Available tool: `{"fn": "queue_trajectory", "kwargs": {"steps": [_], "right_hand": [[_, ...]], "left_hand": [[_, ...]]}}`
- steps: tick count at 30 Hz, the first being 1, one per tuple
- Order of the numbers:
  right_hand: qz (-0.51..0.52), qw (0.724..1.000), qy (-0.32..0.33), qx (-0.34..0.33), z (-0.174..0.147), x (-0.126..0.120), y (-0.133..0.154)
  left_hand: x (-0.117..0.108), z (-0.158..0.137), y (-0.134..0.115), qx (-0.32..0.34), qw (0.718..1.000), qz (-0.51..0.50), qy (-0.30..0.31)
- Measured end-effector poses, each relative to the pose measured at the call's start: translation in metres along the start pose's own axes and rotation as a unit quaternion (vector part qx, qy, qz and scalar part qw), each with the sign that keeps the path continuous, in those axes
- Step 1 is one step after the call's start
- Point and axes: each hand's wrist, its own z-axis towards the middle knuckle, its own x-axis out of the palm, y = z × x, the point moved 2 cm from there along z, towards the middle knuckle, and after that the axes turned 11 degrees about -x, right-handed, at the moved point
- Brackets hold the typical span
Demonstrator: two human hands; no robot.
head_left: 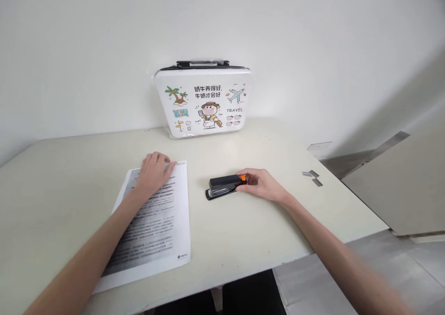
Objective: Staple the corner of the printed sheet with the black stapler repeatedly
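A black stapler (224, 183) with an orange part at its rear rests on the table, its front end pointing left. My right hand (259, 183) is closed around that rear end, thumb on the near side and fingers on the far side. To the left lies a printed sheet of paper (163, 231) covered in dark text; whether it is one sheet or a stack I cannot tell. My left hand (153, 171) lies on the sheet's top edge with its fingers stretched out, and my forearm hides part of the print.
Against the wall stands a white case (205, 101) with cartoon travel pictures and a black handle. Several strips of staples (314, 178) lie near the right edge of the pale table (222, 245). Beyond that edge is a light board (406, 185) above a grey floor.
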Motion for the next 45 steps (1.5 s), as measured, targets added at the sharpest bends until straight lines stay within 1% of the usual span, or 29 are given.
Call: {"fn": "queue_trajectory", "kwargs": {"steps": [2, 4, 6, 8, 10, 12, 15, 17, 21, 23, 26, 29, 32, 34, 36, 38, 41, 45], "right_hand": [[-0.012, 1.0, -0.011, 0.005, 0.0, -0.001, 0.001], [-0.018, 1.0, -0.016, 0.01, 0.001, -0.002, 0.001], [-0.022, 1.0, -0.015, 0.011, 0.001, -0.002, 0.0], [-0.024, 1.0, -0.014, 0.008, 0.001, -0.002, -0.001], [-0.025, 1.0, -0.014, 0.006, 0.0, -0.002, 0.0], [-0.029, 0.999, -0.018, 0.008, 0.0, -0.001, 0.0], [-0.033, 0.999, -0.021, 0.013, -0.001, 0.0, 0.0], [-0.032, 0.999, -0.018, 0.014, -0.002, 0.0, 0.0], [-0.037, 0.999, -0.016, 0.016, -0.002, 0.0, 0.002], [-0.051, 0.999, -0.006, 0.015, -0.003, -0.001, 0.004], [-0.065, 0.998, -0.001, 0.008, -0.004, -0.003, 0.009], [-0.06, 0.997, -0.038, 0.003, -0.003, -0.004, 0.017], [-0.116, 0.988, -0.094, 0.026, 0.005, 0.0, 0.029], [-0.174, 0.979, -0.104, 0.021, 0.014, 0.007, 0.039], [-0.215, 0.974, -0.074, -0.005, 0.024, 0.017, 0.051], [-0.238, 0.971, -0.026, -0.017, 0.035, 0.029, 0.06], [-0.255, 0.967, 0.029, 0.006, 0.047, 0.044, 0.07], [-0.264, 0.962, 0.061, 0.048, 0.059, 0.056, 0.077]], "left_hand": [[0.004, 0.001, 0.004, 0.0, 1.0, -0.004, -0.013], [0.006, -0.002, 0.001, 0.003, 0.999, -0.029, -0.016], [0.007, -0.007, -0.007, 0.002, 0.998, -0.069, 0.007], [0.008, -0.016, -0.019, 0.0, 0.993, -0.112, 0.046], [0.008, -0.028, -0.033, 0.0, 0.986, -0.148, 0.081], [0.008, -0.041, -0.046, 0.006, 0.98, -0.171, 0.103], [0.007, -0.058, -0.063, 0.006, 0.976, -0.183, 0.118], [0.005, -0.065, -0.072, -0.007, 0.976, -0.183, 0.12], [-0.001, -0.071, -0.077, -0.024, 0.975, -0.188, 0.117], [-0.008, -0.072, -0.073, -0.002, 0.974, -0.196, 0.117], [-0.021, -0.075, -0.061, 0.083, 0.965, -0.196, 0.152], [-0.031, -0.086, -0.047, 0.175, 0.949, -0.169, 0.2], [-0.034, -0.1, -0.042, 0.219, 0.939, -0.141, 0.223], [-0.031, -0.109, -0.045, 0.24, 0.937, -0.124, 0.22], [-0.026, -0.117, -0.052, 0.259, 0.937, -0.11, 0.207], [-0.022, -0.124, -0.059, 0.264, 0.939, -0.103, 0.192], [-0.019, -0.132, -0.066, 0.257, 0.946, -0.096, 0.173], [-0.021, -0.141, -0.068, 0.252, 0.948, -0.1, 0.166]]}}
